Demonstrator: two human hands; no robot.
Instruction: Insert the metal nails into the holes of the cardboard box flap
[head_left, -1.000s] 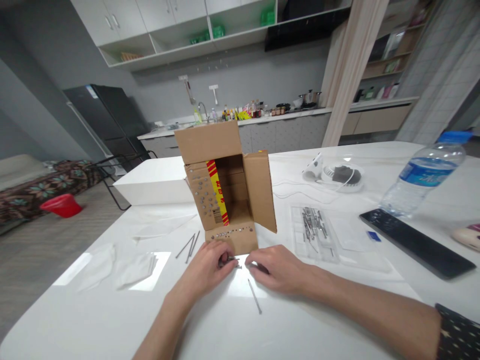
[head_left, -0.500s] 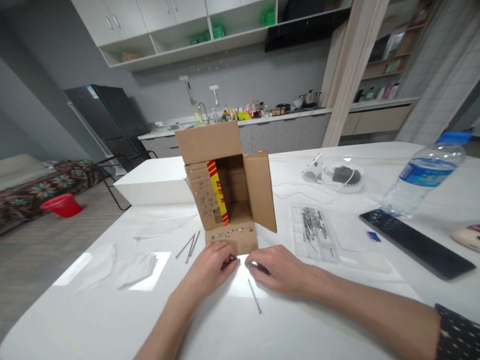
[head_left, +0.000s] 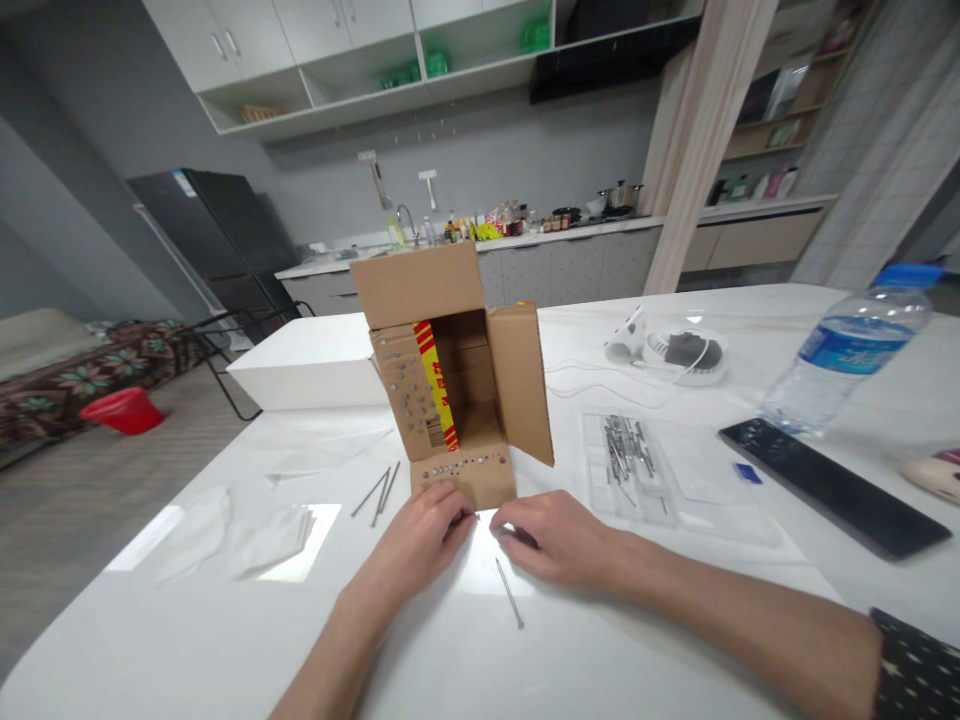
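My left hand (head_left: pixel 420 535) and right hand (head_left: pixel 551 538) meet low on the white desk (head_left: pixel 225 640), directly in front of the open cardboard box (head_left: pixel 457 390). The left grip is curled, fingertips pinching what looks like a thin nail at the box's front flap (head_left: pixel 465 478), which is studded with a row of nail heads. The right grip is curled knuckles-up over something small and dark at its fingertips; I cannot tell what it is.

One loose nail (head_left: pixel 509 593) lies on the desk just beneath and between my hands, touching neither. A few more nails (head_left: pixel 379 492) lie left of the flap, near my left hand. A clear plastic tray (head_left: pixel 675 490) of nails sits to the right, just beyond my right hand.

The box's right flap (head_left: pixel 521 380) swings out toward the tray. Folded white tissues (head_left: pixel 255 540) lie well to the left. A dark remote (head_left: pixel 832 485) and a water bottle (head_left: pixel 847 350) stand well apart on the right. Bare desk runs from my forearms to the near edge.
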